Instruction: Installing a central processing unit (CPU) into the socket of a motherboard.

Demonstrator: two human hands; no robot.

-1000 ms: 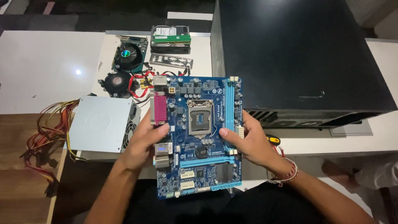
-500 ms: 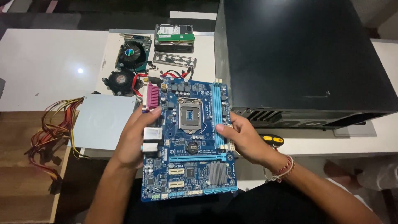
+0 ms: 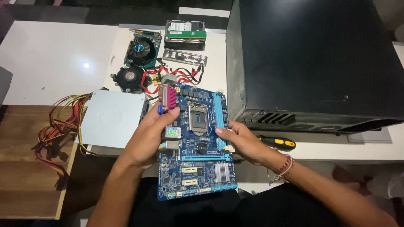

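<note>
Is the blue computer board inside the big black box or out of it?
Out. The blue board is held up between the left hand and right hand, in front of the black computer case, which stands apart on the white table.

Computer repair bench: open black case [image 3: 311,63], loose parts, screwdriver [image 3: 277,143].

FREE: white table [image 3: 50,63] at left | BLOCKED: black case [image 3: 311,59] (right), fans and cables ahead
</note>
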